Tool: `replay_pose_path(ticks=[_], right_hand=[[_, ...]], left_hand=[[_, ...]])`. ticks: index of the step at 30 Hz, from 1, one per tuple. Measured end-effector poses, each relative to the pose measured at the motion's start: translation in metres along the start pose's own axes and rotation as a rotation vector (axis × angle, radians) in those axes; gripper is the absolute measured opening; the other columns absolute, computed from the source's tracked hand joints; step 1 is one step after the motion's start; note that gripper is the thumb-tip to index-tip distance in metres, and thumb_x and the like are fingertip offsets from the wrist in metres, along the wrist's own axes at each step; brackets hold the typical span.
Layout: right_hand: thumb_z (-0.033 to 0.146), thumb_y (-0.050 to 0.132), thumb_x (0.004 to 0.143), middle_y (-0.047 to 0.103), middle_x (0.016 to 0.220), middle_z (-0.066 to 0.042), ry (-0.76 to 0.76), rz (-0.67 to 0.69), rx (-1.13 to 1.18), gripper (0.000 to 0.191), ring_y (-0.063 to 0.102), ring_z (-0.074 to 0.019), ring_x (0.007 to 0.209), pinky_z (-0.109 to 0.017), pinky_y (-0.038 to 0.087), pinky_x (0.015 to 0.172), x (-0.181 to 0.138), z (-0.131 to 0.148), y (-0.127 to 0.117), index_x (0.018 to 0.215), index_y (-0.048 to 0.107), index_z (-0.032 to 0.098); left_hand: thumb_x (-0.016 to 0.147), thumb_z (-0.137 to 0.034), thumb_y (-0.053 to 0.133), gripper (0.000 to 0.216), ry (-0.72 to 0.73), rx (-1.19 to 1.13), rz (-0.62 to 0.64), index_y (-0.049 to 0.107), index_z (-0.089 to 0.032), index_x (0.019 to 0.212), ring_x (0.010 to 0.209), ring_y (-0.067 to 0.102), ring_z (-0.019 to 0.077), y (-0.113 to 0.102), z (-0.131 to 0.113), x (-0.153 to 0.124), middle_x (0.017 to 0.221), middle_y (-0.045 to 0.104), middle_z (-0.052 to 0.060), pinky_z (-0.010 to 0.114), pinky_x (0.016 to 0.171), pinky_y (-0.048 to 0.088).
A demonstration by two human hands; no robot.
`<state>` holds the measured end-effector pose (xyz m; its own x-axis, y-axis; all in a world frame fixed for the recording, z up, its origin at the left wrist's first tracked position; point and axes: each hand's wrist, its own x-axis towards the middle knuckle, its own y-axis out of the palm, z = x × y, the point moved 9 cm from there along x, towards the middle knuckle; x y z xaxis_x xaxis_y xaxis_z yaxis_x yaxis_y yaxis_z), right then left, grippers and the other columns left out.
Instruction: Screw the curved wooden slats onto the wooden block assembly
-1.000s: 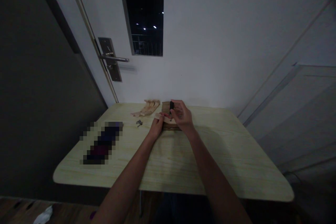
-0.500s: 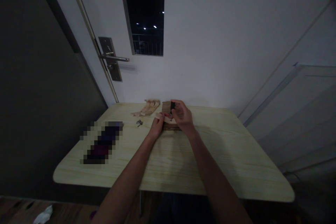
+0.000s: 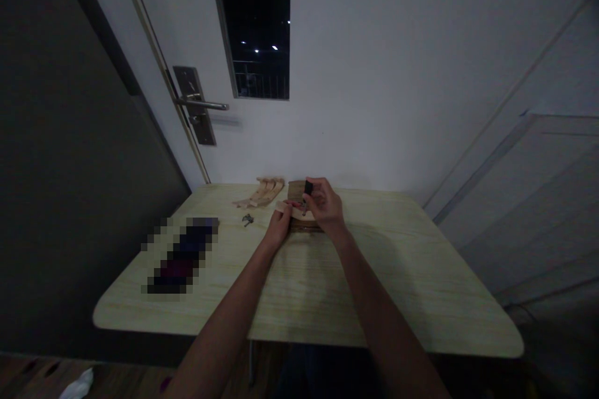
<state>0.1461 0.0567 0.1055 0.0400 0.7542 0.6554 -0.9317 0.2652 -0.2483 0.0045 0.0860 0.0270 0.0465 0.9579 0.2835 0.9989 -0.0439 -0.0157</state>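
My right hand (image 3: pixel 326 204) pinches the black handle of a small screwdriver (image 3: pixel 308 187), held nearly upright. Its tip points down at a pale wooden piece (image 3: pixel 306 216), and a small metallic bit shows at that spot. On the near left, my left hand (image 3: pixel 279 224) grips the end of this wooden piece, fingers closed. Something reddish by the left fingertips is too small to make out. Beneath and behind the pale piece lies a brown block or board (image 3: pixel 296 189), partly covered by my hands.
Several curved pale wooden pieces (image 3: pixel 266 191) lie at the table's back left. A little pile of screws (image 3: pixel 248 219) sits nearer. A blurred-out dark object (image 3: pixel 182 255) rests on the left of the table (image 3: pixel 421 299). Behind stands a white door with a metal handle (image 3: pixel 206 103).
The screwdriver handle has turned slightly in my right fingers, and that hand has shifted very little. My left hand stays on the wooden piece. The whole view has drifted slightly.
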Motion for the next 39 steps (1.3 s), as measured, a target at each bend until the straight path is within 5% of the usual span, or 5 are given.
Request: replay_pose_path(ticks=[12,25,31,39], right_hand=[[0.04,0.054,0.092,0.071,0.11,-0.007,0.0,0.049,0.05,0.033,0.07,-0.0204,0.098,-0.034,0.06,0.08,-0.002,0.007,0.001,0.122,0.054,0.026],[0.038,0.061,0.088,0.071,0.108,-0.004,0.024,0.028,-0.065,0.035,0.071,-0.0183,0.083,-0.028,0.058,0.064,-0.002,0.005,0.001,0.121,0.056,0.029],[0.036,0.056,0.091,0.071,0.114,-0.006,0.002,0.047,0.017,0.034,0.07,-0.0215,0.101,-0.037,0.059,0.085,-0.002,0.005,0.001,0.124,0.054,0.029],[0.038,0.064,0.086,0.071,0.106,-0.004,-0.003,-0.015,-0.06,0.043,0.071,-0.0187,0.079,-0.033,0.059,0.072,-0.001,0.003,-0.001,0.127,0.052,0.03]], left_hand=[[0.086,-0.054,0.05,0.039,0.0,-0.002,-0.005,0.065,-0.018,0.086,0.088,0.06,0.0196,-0.001,0.003,0.001,0.088,0.068,0.004,0.031,0.087,0.045],[0.083,-0.058,0.052,0.043,-0.023,-0.003,-0.006,0.065,-0.017,0.086,0.089,0.06,0.0206,0.001,-0.003,0.0,0.087,0.069,0.005,0.032,0.087,0.046],[0.084,-0.058,0.051,0.043,0.005,0.006,-0.009,0.065,-0.017,0.085,0.087,0.06,0.0202,0.0,-0.001,0.0,0.086,0.069,0.005,0.032,0.085,0.046],[0.083,-0.056,0.053,0.041,-0.004,-0.009,-0.001,0.064,-0.017,0.084,0.09,0.061,0.0211,0.001,-0.007,-0.001,0.089,0.069,0.006,0.033,0.089,0.046]])
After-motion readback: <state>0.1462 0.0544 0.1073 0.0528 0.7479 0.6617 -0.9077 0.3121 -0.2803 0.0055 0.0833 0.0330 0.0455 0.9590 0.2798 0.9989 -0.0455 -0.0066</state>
